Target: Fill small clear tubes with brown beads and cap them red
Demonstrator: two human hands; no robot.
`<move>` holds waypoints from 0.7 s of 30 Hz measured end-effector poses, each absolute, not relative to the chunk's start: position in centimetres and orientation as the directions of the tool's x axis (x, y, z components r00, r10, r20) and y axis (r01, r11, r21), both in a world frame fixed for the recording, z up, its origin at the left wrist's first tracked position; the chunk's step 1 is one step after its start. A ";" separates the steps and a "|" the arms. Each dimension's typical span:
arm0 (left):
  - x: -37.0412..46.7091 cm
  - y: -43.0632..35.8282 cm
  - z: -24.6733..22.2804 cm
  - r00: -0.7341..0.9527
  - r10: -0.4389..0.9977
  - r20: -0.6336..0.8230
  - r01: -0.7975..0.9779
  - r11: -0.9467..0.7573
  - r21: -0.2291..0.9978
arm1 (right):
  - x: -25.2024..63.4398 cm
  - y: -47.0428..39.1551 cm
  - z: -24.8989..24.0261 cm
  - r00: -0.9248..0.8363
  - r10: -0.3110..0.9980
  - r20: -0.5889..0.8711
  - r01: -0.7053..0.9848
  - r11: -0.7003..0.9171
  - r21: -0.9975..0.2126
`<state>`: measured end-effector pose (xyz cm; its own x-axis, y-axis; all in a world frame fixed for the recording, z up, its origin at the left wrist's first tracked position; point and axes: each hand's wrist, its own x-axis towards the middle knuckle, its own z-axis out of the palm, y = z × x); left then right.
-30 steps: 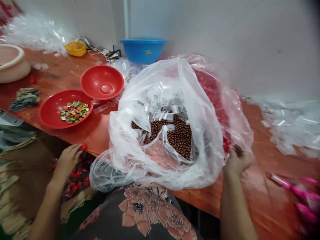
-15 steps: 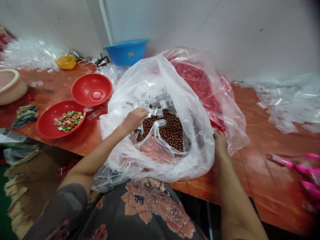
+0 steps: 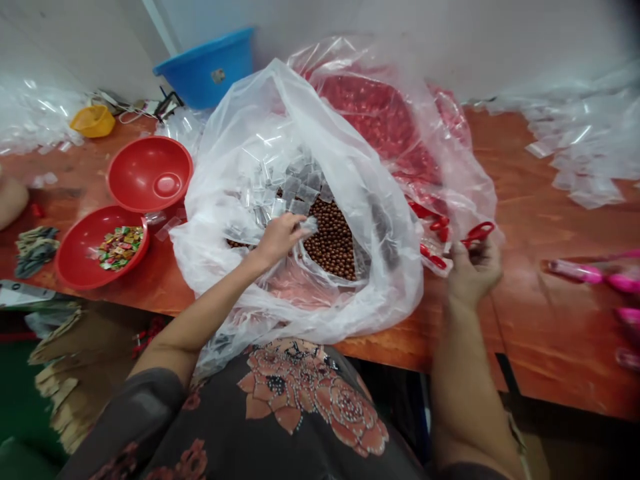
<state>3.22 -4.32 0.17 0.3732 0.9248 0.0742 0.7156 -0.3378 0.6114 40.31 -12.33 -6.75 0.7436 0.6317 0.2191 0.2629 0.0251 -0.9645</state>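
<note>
Nearest, below the table's front edge, a cardboard box (image 3: 75,360) holds small red pieces (image 3: 149,337), probably set there to be within reach of the left side. On the table (image 3: 540,333), a white plastic bag (image 3: 387,290) lies with its mouth folded wide, likely so that a hand can dip in freely. Over it, the left hand (image 3: 283,237) pinches a small clear piece (image 3: 310,224) between thumb and fingertips, just above the brown balls (image 3: 330,243). The right hand (image 3: 473,270), outside the bag, grips a red loop (image 3: 479,232) with its ring standing above the fingers, seemingly to leave that end free. Clear cases (image 3: 275,177) rest deeper in the bag, against the balls. To the left, a red bowl (image 3: 67,257) keeps wrapped sweets (image 3: 120,248) together; a second bowl (image 3: 133,167) sits behind it. Beyond stands a clear bag of red pieces (image 3: 370,110), and by the wall a blue basin (image 3: 195,70), whose small sticker (image 3: 217,75) is too blurred to read; no brand is legible.
</note>
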 end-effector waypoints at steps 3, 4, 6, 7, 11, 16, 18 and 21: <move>4.6 -5.9 -1.6 0.364 0.908 -0.207 0.620 -0.070 0.782 | 37.3 -13.8 -3.9 0.775 0.629 0.059 -0.090 0.203 -0.975; 5.2 -5.9 -2.2 0.365 0.886 -0.286 0.602 0.010 0.798 | 36.2 -14.4 -2.9 0.743 0.669 0.019 -0.185 0.232 -0.955; 6.6 -5.6 -3.4 0.360 0.859 -0.364 0.577 0.102 0.811 | 33.9 -15.7 -1.3 0.667 0.745 -0.019 -0.288 0.235 -0.928; 7.3 -5.4 -3.9 0.353 0.861 -0.365 0.562 0.117 0.819 | 32.9 -16.3 -0.7 0.638 0.769 -0.024 -0.307 0.226 -0.924; 9.4 -4.6 -5.0 0.296 0.914 -0.276 0.474 0.110 0.874 | 30.0 -18.4 0.0 0.558 0.828 -0.062 -0.353 0.170 -0.920; 10.7 -4.8 -6.0 0.218 0.949 -0.229 0.391 0.130 0.911 | 28.1 -19.4 -0.4 0.496 0.862 -0.105 -0.365 0.098 -0.926; 10.9 -4.8 -6.3 0.194 0.960 -0.204 0.362 0.123 0.924 | 27.6 -19.5 -0.6 0.456 0.880 -0.128 -0.371 0.057 -0.927; 11.4 -4.8 -6.6 0.202 0.959 -0.199 0.291 0.135 0.947 | 27.1 -19.5 -0.9 0.439 0.886 -0.148 -0.383 0.036 -0.923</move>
